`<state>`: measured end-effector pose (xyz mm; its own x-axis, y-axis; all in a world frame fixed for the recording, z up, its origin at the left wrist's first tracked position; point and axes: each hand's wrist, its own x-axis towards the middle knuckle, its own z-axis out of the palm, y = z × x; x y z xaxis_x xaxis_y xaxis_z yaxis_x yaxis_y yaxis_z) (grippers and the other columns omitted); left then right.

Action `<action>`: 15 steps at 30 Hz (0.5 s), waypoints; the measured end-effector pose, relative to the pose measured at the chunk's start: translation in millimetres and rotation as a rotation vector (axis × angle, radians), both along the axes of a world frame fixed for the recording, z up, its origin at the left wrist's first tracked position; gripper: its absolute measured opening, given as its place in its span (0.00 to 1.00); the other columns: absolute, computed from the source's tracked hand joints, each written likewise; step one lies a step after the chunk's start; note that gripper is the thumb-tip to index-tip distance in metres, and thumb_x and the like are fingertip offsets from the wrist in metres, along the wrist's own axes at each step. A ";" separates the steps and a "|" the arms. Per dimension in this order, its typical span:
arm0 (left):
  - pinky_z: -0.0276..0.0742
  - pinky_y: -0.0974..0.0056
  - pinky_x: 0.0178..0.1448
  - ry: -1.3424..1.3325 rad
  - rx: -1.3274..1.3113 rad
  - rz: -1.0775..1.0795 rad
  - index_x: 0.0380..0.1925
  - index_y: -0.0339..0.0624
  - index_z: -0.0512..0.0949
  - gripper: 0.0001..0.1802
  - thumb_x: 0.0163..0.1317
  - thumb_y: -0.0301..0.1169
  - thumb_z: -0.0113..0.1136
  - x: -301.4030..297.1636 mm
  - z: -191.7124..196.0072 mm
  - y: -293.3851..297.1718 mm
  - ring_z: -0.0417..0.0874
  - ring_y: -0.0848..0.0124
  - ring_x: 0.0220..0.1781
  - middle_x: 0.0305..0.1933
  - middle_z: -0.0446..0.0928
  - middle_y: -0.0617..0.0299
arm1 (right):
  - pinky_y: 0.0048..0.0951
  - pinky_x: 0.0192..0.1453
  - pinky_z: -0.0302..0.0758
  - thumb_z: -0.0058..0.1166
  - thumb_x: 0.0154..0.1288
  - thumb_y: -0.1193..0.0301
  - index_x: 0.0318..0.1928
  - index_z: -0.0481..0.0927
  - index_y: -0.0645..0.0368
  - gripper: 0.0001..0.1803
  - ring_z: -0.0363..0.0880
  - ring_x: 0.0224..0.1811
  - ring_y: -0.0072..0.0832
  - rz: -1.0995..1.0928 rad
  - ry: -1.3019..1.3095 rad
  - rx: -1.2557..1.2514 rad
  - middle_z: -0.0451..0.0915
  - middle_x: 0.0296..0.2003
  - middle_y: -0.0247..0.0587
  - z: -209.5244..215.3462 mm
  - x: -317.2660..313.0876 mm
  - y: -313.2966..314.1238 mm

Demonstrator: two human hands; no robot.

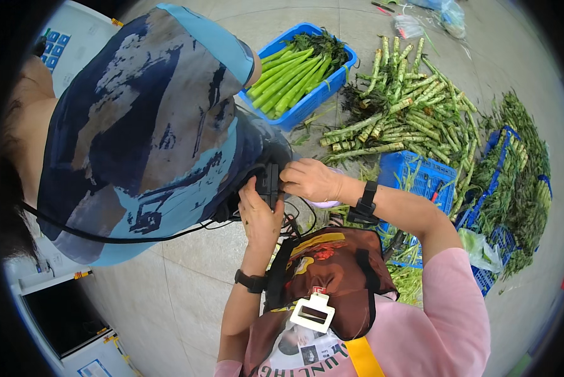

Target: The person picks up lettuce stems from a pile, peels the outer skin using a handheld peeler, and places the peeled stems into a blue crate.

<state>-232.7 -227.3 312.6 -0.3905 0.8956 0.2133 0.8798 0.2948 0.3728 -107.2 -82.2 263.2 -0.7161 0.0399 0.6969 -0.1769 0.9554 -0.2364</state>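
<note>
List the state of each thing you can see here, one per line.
Left hand: gripping a small black device.
Right hand: fingers on the same device.
Blue crate: filled with trimmed green stalks.
Untrimmed stalks: piled loose on the floor.

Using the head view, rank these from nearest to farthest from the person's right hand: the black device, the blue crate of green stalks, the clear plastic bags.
From the right hand:
1. Black device: touching it, just left of the hand, with the left hand on it too.
2. Blue crate of green stalks: well above the hand, on the tiled floor.
3. Clear plastic bags: farthest, at the top edge, up and to the right.
</note>
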 end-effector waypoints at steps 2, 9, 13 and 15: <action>0.67 0.47 0.58 -0.037 -0.022 0.003 0.61 0.31 0.58 0.42 0.49 0.31 0.70 -3.9 8.0 4.0 0.76 0.44 0.52 0.54 0.71 0.40 | 0.28 0.36 0.70 0.55 0.47 0.68 0.29 0.80 0.55 0.08 0.72 0.37 0.30 -0.023 0.006 0.017 0.69 0.32 0.32 -0.3 -0.7 0.0; 0.73 0.48 0.57 -0.189 -0.341 0.011 0.63 0.32 0.58 0.40 0.53 0.31 0.67 -14.2 15.1 21.1 0.73 0.39 0.57 0.59 0.67 0.35 | 0.28 0.35 0.68 0.55 0.47 0.68 0.30 0.80 0.54 0.07 0.72 0.36 0.29 -0.003 0.007 0.018 0.69 0.31 0.32 0.9 -1.9 3.7; 0.70 0.49 0.62 -0.171 -0.320 -0.018 0.65 0.33 0.56 0.41 0.55 0.31 0.66 -13.8 13.0 32.1 0.69 0.41 0.62 0.60 0.66 0.35 | 0.29 0.36 0.68 0.54 0.49 0.68 0.32 0.81 0.52 0.08 0.73 0.36 0.29 0.004 -0.020 0.032 0.70 0.31 0.31 3.4 -3.0 10.1; 0.69 0.50 0.64 -0.239 -0.379 -0.028 0.67 0.32 0.56 0.43 0.54 0.32 0.68 -17.2 23.6 31.8 0.68 0.43 0.65 0.64 0.64 0.37 | 0.29 0.37 0.69 0.54 0.50 0.68 0.33 0.82 0.50 0.09 0.73 0.35 0.29 -0.012 -0.049 0.025 0.71 0.32 0.31 3.2 -4.4 13.2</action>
<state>-249.9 -195.5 336.1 -0.3637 0.9040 -0.2249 0.7915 0.4272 0.4370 -111.6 -69.1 266.4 -0.7492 0.0320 0.6616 -0.1540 0.9630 -0.2210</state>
